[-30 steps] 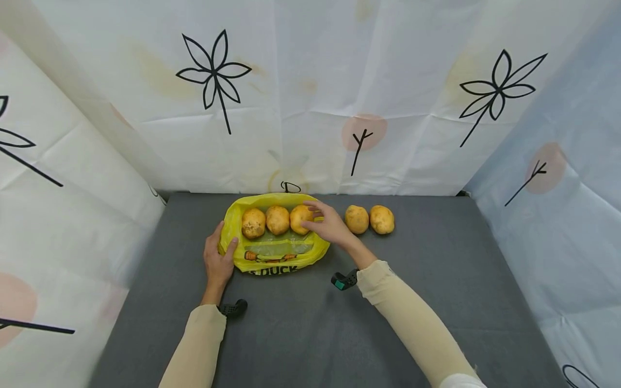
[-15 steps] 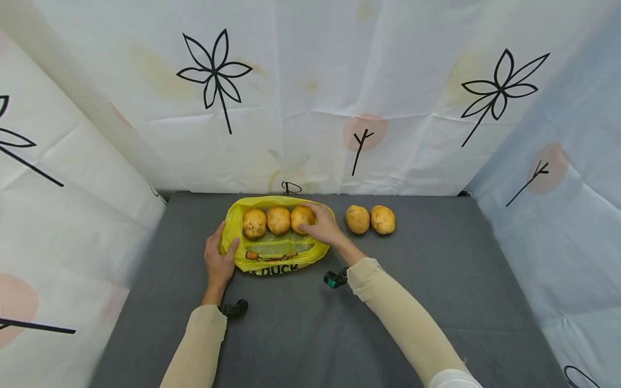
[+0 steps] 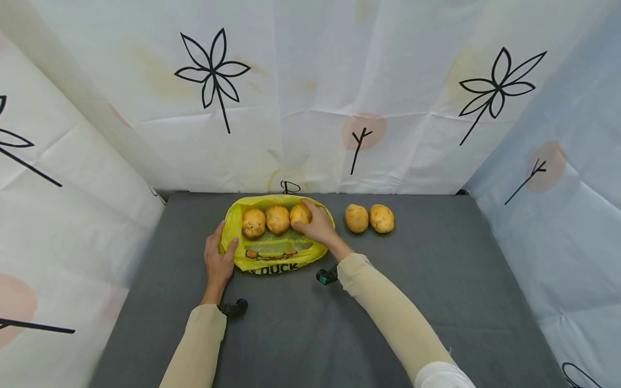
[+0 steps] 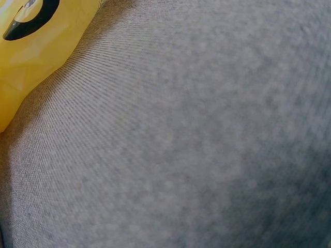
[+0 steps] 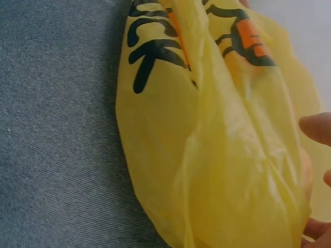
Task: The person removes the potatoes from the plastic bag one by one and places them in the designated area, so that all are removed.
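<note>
A yellow plastic bag (image 3: 276, 264) with carrot pictures and black lettering lies with its mouth turned up, three potatoes in a row inside. My left hand (image 3: 219, 261) holds the bag's left side, thumb toward the front and fingers along the outer edge. Over the bag's right rim reaches my right hand (image 3: 317, 223), its thumb and fingers curved round the rightmost potato (image 3: 300, 214). The other two in the bag are a middle potato (image 3: 278, 219) and a left potato (image 3: 254, 223). In the right wrist view, the thumb (image 5: 316, 128) shows beyond the bag wall (image 5: 227, 155), which hides most of the potato.
Two more potatoes, one nearer the bag (image 3: 356, 218) and one farther right (image 3: 381, 218), sit side by side on the grey cloth-covered table (image 3: 286, 339). A white patterned curtain (image 3: 310, 81) stands behind the table and along both sides.
My right hand has moved left and closed from spread fingers round the rightmost potato, which has shifted very slightly left. The left hand and the bag stay in place.
</note>
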The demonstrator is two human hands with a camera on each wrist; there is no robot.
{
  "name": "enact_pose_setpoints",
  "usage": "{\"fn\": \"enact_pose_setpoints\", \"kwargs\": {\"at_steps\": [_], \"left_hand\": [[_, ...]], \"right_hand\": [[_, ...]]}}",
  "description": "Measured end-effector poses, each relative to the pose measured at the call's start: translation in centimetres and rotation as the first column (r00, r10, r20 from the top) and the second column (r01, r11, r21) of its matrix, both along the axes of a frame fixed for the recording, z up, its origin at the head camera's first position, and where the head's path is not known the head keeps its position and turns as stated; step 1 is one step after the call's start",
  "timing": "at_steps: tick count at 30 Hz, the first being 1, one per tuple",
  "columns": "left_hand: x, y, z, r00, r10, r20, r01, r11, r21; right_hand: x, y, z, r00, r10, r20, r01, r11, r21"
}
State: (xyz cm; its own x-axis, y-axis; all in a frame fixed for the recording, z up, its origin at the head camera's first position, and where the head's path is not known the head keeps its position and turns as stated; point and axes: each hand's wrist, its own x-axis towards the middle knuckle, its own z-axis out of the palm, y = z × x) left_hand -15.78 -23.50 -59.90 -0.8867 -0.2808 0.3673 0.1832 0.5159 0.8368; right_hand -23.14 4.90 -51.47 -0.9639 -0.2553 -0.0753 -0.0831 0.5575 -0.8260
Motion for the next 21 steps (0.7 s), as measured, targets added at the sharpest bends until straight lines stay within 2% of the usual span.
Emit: {"fn": "enact_pose_setpoints", "kwargs": {"at_steps": [5,9,17,21], "left_hand": [[0.00,0.07,0.29,1.000,-0.007,-0.005,0.007,1.000,0.002],[0.11,0.08,0.36,1.000,-0.009,0.015,0.008,1.000,0.011],[0.17,0.10,0.45,0.999,-0.009,0.033,0.008,1.000,0.012],[0.14,0.13,0.38,1.000,-0.009,0.030,0.008,1.000,0.007]], "right_hand": [[-0.03,-0.33,-0.37,0.998,-0.065,0.002,0.065,0.998,0.011],[-0.03,-0.59,-0.62,0.995,-0.098,0.011,0.097,0.995,0.011],[0.22,-0.74,-0.65,0.993,-0.109,0.041,0.107,0.993,0.055],[0.34,-0.65,-0.88,0.997,-0.076,0.030,0.074,0.996,0.040]]}}
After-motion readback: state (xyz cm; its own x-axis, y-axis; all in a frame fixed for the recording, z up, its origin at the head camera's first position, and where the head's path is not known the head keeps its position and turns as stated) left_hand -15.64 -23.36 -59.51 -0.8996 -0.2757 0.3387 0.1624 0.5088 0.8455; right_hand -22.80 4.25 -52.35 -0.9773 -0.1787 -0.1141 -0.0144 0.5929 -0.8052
